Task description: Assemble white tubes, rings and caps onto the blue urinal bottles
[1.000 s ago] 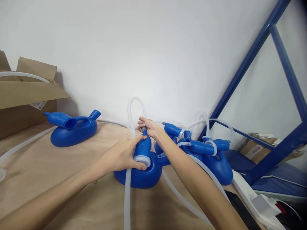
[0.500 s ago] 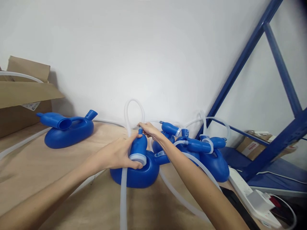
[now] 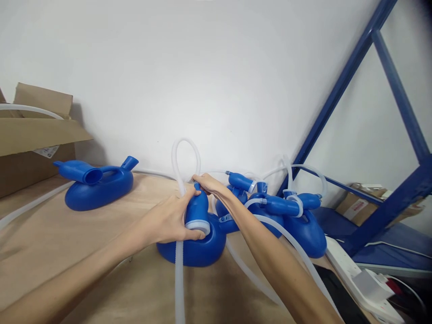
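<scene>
A blue plastic urinal funnel (image 3: pixel 196 209) with a white ring round its wide end lies in the grip of my left hand (image 3: pixel 170 216), fingers wrapped round its side. At its narrow neck, my right hand (image 3: pixel 206 182) pinches the end of a translucent hose (image 3: pixel 176 157); the exact joint is partly hidden by the fingers. That hose loops up against the wall, and a ribbed length hangs down in front. Beneath the funnel sits a blue urinal bottle (image 3: pixel 195 252) with a rounded body, its spout pointing right.
More blue bottles (image 3: pixel 305 234) with funnels and hoses crowd the right. Another bottle (image 3: pixel 97 193) with a loose funnel (image 3: pixel 79 172) stands left, by an open cardboard box (image 3: pixel 37 166). A power strip (image 3: pixel 357 279), a black phone-like slab (image 3: pixel 337 292) and a blue metal frame (image 3: pixel 340 76) lie right.
Both hands keep their hold. The funnel has turned slightly more upright, and the hanging ribbed hose has shifted a little to the right. My view has moved slightly.
</scene>
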Demonstrator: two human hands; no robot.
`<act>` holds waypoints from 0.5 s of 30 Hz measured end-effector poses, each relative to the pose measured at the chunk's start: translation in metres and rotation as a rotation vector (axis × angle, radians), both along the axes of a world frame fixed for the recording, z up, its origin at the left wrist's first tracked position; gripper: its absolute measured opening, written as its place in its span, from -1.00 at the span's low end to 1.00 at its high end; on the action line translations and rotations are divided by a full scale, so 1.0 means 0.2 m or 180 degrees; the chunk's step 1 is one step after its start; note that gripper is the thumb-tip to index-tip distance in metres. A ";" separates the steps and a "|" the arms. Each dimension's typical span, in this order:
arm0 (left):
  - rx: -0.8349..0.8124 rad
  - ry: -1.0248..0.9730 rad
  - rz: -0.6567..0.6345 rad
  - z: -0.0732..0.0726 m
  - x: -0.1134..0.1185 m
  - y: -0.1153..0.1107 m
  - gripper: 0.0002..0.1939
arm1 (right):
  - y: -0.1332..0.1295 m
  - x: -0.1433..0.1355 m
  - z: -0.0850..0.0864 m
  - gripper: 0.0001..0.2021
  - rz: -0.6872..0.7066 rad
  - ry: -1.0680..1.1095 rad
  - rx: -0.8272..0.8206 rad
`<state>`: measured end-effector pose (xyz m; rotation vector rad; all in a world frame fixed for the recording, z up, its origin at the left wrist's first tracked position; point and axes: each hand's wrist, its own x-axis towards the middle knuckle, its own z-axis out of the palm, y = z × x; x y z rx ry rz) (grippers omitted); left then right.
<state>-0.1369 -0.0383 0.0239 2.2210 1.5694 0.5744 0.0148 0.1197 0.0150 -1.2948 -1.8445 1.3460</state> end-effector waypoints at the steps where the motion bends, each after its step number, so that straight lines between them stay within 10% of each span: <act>1: -0.0013 0.0005 0.0003 0.00 0.00 0.00 0.05 | -0.01 0.00 0.00 -0.58 -0.0023 -0.0038 0.0027; 15: -0.0014 -0.0074 0.0006 -0.02 -0.01 0.01 0.10 | -0.06 0.01 -0.01 -0.62 0.0038 0.0005 -0.0041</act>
